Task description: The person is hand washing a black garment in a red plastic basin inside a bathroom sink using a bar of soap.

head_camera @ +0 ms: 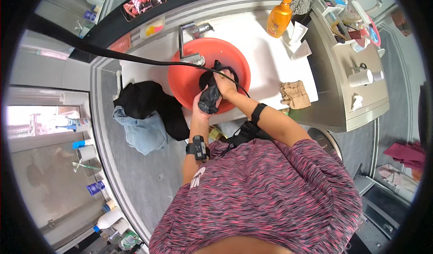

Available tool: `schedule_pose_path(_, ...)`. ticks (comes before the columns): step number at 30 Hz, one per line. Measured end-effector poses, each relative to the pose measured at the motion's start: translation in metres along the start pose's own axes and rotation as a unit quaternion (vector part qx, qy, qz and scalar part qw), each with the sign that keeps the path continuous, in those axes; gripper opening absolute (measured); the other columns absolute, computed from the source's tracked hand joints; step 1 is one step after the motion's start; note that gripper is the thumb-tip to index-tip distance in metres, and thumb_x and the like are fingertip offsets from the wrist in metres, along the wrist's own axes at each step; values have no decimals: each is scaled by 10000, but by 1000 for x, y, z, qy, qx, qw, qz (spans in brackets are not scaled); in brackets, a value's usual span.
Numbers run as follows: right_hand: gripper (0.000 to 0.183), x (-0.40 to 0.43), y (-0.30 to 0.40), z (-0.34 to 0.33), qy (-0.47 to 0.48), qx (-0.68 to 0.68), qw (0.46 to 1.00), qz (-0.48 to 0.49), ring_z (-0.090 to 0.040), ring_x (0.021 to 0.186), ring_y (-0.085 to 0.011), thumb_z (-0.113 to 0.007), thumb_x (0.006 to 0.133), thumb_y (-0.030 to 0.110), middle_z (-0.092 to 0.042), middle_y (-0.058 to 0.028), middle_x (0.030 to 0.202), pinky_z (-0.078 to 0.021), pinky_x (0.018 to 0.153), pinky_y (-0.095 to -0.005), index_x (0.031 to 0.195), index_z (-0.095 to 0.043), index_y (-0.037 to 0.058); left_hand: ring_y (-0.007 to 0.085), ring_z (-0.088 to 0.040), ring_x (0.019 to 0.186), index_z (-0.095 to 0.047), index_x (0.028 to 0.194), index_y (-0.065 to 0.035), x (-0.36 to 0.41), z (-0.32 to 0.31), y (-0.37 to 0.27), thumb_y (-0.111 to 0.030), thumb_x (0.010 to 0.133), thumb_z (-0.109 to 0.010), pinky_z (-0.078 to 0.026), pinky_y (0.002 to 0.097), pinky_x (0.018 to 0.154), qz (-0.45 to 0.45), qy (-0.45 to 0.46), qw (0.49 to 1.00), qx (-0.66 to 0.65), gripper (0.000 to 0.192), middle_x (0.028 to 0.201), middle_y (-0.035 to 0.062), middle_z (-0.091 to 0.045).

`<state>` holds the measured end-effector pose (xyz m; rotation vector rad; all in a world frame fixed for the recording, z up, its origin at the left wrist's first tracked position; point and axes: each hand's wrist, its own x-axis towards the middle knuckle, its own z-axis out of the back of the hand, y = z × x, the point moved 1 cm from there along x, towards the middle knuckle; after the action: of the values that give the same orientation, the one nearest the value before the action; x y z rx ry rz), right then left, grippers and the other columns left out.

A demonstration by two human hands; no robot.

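Note:
A wet black cloth [209,97], perhaps a garment, is bunched between my two hands over an orange-red plastic basin [180,80]. My left hand [199,111] grips its near end at the basin's front rim. Farther in, my right hand [225,84] has its fingers closed around the cloth from the right. More of the black fabric hangs down into the basin behind my hands, and part of it is hidden by them. Above the basin's back left side reaches a chrome faucet [191,57]. Whether water is running cannot be made out.
Black clothing [143,98] and light blue denim [145,132] hang at the counter's left. An orange pump bottle [279,19], white tubes [299,39] and a folded brown cloth [296,94] stand or lie to the right. A dark cable [152,62] crosses the view. A phone [143,3] rests on the back ledge.

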<state>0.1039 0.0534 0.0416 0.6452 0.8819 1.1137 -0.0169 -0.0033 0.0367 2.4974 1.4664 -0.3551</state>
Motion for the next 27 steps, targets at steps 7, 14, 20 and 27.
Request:
schedule_pose_path(7, 423, -4, 1, 21, 210, 514, 792, -256, -618, 1008, -248, -649, 839, 339, -627, -112, 1133, -498, 871, -398, 1141, -584, 49, 355, -637, 964, -527, 1222, 32, -13, -35, -18, -325, 990, -372, -577, 442, 714, 44, -5, 990, 133, 453, 1101, 244, -627)
schedule_pose_path(14, 182, 26, 23, 56, 278, 605, 726, -171, -659, 828, -227, -612, 852, 208, -680, -86, 920, -545, 788, -377, 942, -641, 52, 406, -636, 740, -475, 1274, 33, -4, -61, -18, -485, 985, -317, -567, 424, 561, 125, 142, 970, 156, 614, 1099, 287, -607)
schedule_pose_path(20, 336, 15, 82, 106, 216, 495, 842, 9, -628, 794, -161, -736, 784, 157, -624, -53, 890, -524, 687, -313, 1058, -557, 80, 293, -647, 962, -577, 1164, -19, -2, -21, -20, -377, 966, -432, -554, 425, 745, -47, -90, 988, 113, 434, 1077, 169, -659)
schedule_pose_path(27, 456, 5, 79, 105, 291, 443, 847, -54, -560, 813, -126, -777, 765, 155, -554, -18, 912, -471, 713, -285, 1133, -521, 74, 247, -645, 864, -542, 1172, -55, 3, -17, 1, -537, 900, -503, -545, 379, 690, -38, -194, 951, 237, 555, 1045, 129, -647)
